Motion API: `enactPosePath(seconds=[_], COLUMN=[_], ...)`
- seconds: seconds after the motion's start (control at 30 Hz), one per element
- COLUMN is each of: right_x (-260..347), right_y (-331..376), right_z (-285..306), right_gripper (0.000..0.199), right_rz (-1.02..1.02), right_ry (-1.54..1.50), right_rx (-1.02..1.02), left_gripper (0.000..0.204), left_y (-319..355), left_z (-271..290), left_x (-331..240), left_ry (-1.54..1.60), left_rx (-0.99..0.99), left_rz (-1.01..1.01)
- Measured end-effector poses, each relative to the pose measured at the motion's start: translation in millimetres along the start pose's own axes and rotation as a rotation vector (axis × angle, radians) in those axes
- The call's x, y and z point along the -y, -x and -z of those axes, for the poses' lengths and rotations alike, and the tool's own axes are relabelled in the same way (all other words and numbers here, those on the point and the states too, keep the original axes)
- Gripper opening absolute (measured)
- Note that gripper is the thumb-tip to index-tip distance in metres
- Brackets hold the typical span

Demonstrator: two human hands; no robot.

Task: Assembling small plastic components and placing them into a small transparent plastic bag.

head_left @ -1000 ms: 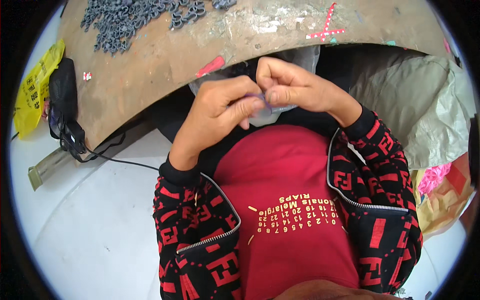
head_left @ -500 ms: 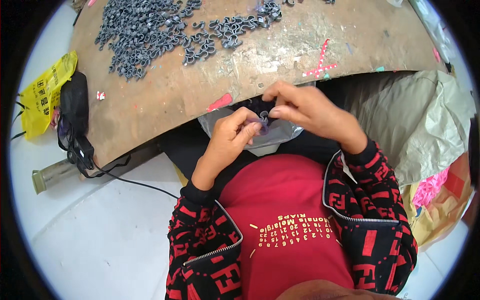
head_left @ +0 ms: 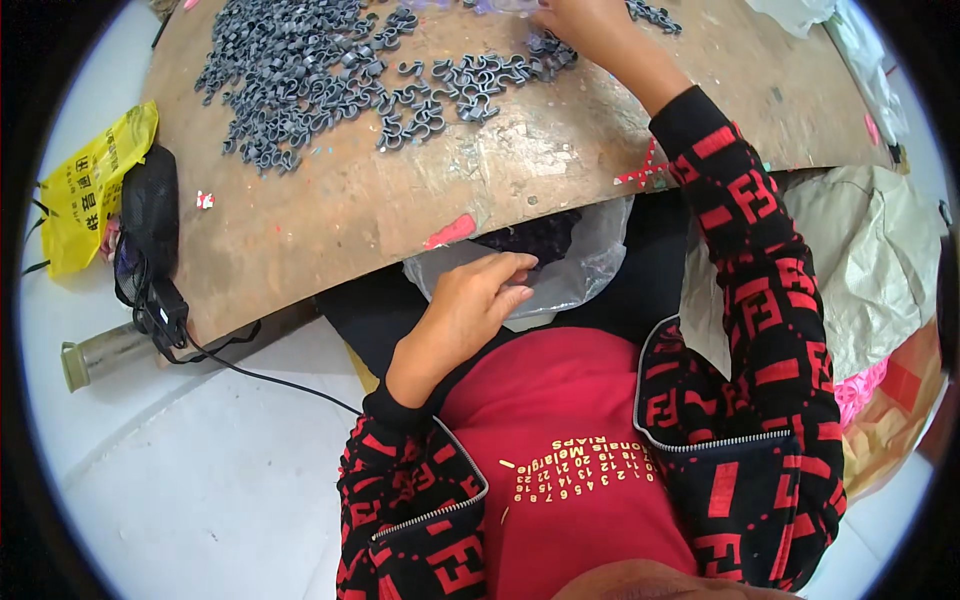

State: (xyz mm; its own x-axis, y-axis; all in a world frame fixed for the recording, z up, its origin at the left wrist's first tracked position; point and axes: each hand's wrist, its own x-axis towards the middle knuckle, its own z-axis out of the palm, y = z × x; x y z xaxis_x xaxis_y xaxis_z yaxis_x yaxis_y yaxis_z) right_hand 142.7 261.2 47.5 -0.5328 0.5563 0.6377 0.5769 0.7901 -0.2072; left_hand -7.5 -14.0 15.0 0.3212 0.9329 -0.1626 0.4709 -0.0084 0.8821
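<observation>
My left hand [head_left: 468, 308] hovers over the plastic-lined bin [head_left: 592, 268] on my lap, its thumb and fingers slightly apart with nothing visible between them. Inside the bin lie dark purplish pieces [head_left: 530, 238], too shadowed to make out. My right hand [head_left: 585, 20] reaches to the far side of the table, beside translucent purple pieces [head_left: 500, 5]. Its fingertips are partly cut off by the picture's upper edge. Just left of that hand are loose grey plastic clips [head_left: 475, 80], next to a large heap of the same clips [head_left: 290, 70].
The worn wooden table [head_left: 350, 215] curves in front of me. At its left hang a yellow bag [head_left: 95, 190] and a black mesh pouch [head_left: 150, 210], with a cable running toward me. A pale sack [head_left: 850, 260] lies at the right. Clear plastic bags [head_left: 795, 12] sit far right.
My right hand has left the bin and moved up and forward across the table. The purple ring and grey clip between my hands are gone from view. My left hand has loosened.
</observation>
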Motion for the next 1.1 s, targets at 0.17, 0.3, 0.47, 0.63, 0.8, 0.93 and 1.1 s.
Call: enactPosePath(seconds=[0.17, 0.3, 0.47, 0.63, 0.8, 0.93, 1.1], right_x=[-35, 17, 86, 125, 103, 68, 62], right_y=[-3, 5, 52, 86, 76, 52, 44], right_z=[-26, 11, 56, 76, 72, 45, 25], right_gripper=[0.020, 0.016, 0.012, 0.016, 0.016, 0.018, 0.022], right_rz=[-0.066, 0.012, 0.013, -0.005, -0.180, 0.113, -0.084], right_ry=[0.044, -0.430, -0.571, -0.845, -0.794, -0.604, -0.306], right_rx=[0.282, 0.139, 0.330, 0.599, 0.481, -0.016, 0.363], left_gripper=[0.027, 0.025, 0.025, 0.034, 0.034, 0.031, 0.020], left_y=[-2, -1, 1, -7, -3, 2, 5], left_z=[5, 16, 20, 20, 11, 9, 8], left_x=[-7, -13, -22, -17, -16, -16, -16], left_ry=[0.228, 0.365, 0.838, 1.081, 1.274, 1.377, 1.430], left_rx=[0.028, 0.008, -0.274, -0.117, -0.132, -0.156, -0.218], left_rz=[-0.017, 0.018, 0.060, 0.107, 0.134, 0.069, 0.067])
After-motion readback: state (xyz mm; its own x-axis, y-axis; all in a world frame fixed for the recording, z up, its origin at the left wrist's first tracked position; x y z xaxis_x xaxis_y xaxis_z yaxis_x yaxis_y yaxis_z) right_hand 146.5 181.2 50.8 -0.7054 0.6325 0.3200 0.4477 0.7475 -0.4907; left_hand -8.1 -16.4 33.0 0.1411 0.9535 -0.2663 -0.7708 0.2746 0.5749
